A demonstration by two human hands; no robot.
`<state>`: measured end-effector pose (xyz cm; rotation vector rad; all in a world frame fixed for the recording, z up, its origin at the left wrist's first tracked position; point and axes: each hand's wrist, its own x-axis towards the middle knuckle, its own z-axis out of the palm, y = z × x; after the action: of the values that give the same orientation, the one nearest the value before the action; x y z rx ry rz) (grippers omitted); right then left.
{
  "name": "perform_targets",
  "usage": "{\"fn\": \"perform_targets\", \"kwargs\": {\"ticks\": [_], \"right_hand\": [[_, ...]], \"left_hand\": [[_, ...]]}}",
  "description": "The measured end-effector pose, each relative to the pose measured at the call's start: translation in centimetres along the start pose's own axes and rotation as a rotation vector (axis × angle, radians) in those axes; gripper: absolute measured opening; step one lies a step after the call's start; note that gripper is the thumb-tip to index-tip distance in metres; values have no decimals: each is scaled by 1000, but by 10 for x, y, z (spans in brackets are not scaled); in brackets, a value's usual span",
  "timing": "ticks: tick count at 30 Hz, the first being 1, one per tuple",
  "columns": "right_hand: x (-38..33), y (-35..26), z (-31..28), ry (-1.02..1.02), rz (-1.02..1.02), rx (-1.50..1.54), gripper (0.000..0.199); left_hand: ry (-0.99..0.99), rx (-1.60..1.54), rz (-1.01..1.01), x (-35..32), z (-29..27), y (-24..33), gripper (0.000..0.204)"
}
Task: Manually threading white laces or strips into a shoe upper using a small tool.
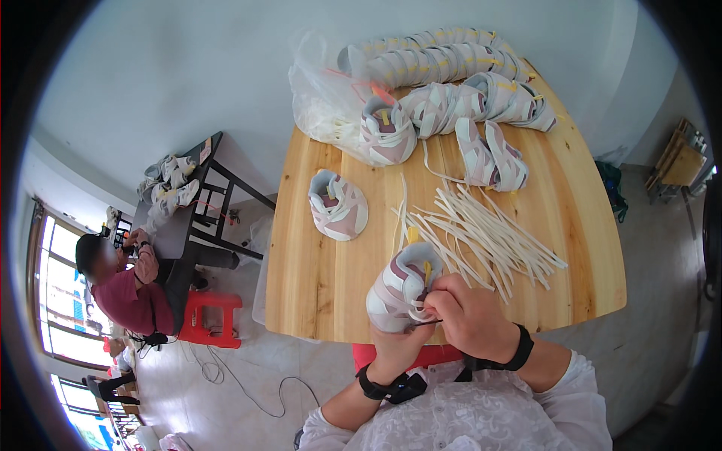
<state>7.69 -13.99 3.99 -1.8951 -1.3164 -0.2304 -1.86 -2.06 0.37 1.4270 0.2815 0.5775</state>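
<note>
Red shows far to the left of the grip: a plastic stool [213, 319] on the floor, beside another person [128, 289] seated at a dark table [188, 214] that carries a few small shoes. Closer in, the left hand [397, 347] cups a small pink-and-white shoe [398, 289] from below, at the near edge of the wooden table [316, 278], its fingers closed around the sole. Up and left of the held shoe, a matching lone shoe [338, 204] sits apart on the wood. Touching the held shoe from the right, the right hand [466, 316] pinches at its opening, fingertips clenched on what looks like a thin lace end, though that detail is too small to be certain. Just beyond and to the right of both hands lies a loose spread of white laces [489, 233]. Farther away, at the table's far edge, a clear plastic bag [320, 98] and a long heap of the same shoes [459, 83] are piled together.
</note>
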Motion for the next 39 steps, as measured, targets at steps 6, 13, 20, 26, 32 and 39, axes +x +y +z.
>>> {"fn": "perform_targets", "kwargs": {"ticks": [6, 13, 20, 26, 32, 39], "right_hand": [[3, -2, -9, -49, -62, -60, 16], [1, -6, -11, -92, -97, -56, 16], [0, -6, -7, -121, -97, -71, 13], [4, 2, -5, -114, -75, -18, 14], [9, -8, -7, 198, 114, -12, 21], [13, -8, 5, 110, 137, 115, 16]], "left_hand": [[20, 112, 47, -4, -4, -6, 45], [30, 78, 106, 0, 2, 4, 48], [48, 45, 104, 1, 1, 1, 50], [-24, 127, 59, 8, -8, -1, 49], [-99, -265, -158, 9, -12, -1, 39], [-160, 64, -22, 3, -19, -6, 26]]}}
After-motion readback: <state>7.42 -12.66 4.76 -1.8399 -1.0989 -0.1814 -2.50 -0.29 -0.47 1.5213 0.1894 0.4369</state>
